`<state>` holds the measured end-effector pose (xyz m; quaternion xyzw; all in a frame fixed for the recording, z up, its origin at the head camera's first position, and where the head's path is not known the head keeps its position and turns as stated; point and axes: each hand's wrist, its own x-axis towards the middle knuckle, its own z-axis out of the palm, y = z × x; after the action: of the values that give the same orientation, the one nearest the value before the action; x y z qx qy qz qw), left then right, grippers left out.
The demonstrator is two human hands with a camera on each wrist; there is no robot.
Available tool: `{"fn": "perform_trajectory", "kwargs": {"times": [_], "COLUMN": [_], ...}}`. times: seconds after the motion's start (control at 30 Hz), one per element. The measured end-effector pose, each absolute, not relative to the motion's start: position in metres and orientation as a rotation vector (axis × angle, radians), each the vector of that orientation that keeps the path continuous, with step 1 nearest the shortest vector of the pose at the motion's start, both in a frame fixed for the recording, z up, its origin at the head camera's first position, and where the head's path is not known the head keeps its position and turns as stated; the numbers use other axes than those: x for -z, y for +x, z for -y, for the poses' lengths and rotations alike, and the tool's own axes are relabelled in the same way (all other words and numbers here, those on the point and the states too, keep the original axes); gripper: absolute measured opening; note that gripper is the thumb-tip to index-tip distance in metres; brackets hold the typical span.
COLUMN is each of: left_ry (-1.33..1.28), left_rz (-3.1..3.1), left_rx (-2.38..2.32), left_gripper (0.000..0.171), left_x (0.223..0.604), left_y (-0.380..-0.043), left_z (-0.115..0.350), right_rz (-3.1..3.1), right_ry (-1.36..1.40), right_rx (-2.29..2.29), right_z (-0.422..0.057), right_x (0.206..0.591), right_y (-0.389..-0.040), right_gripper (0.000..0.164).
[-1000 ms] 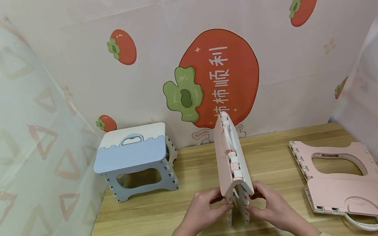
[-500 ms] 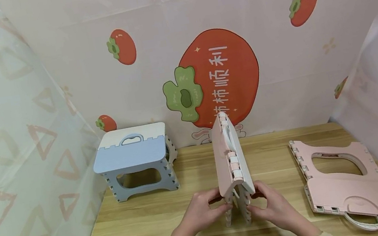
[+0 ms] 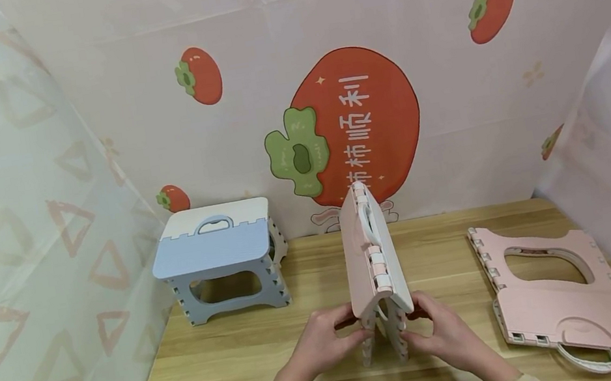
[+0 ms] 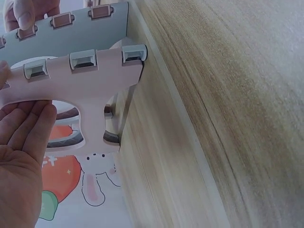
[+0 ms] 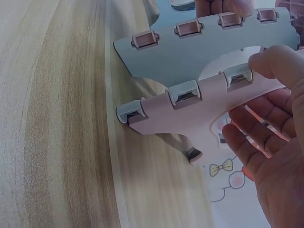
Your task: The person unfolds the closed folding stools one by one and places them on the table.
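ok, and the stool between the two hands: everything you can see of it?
The folding stool looks plastic, pink and off-white, with interlocking hinge knuckles along its edges. It is partly folded: two top halves rise to a steep ridge, a pale carry handle at its middle, above cut-out leg panels. It is upright and seems to rest on the table. The left grip and right grip each hold one panel.

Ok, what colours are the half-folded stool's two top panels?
Left panel pink, right panel white; head view best.
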<state>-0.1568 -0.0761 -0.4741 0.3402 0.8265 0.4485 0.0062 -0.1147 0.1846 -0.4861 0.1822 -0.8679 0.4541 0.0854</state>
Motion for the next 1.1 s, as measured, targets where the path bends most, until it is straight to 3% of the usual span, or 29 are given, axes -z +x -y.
{"fn": "perform_trajectory", "kwargs": {"times": [1.1], "left_ry": [1.113], "left_rz": [-2.611], "left_rx": [-1.434], "left_gripper": [0.038], "left_x": [0.4748], "left_y": [-0.1554], "left_z": [0.0825], "right_rz": [2.576], "right_ry": [0.569], "right_rx": [-1.316], "right_z": [-0.1906], "right_x": [0.4886], "right_y": [-0.1155], "right_gripper": [0.044]}}
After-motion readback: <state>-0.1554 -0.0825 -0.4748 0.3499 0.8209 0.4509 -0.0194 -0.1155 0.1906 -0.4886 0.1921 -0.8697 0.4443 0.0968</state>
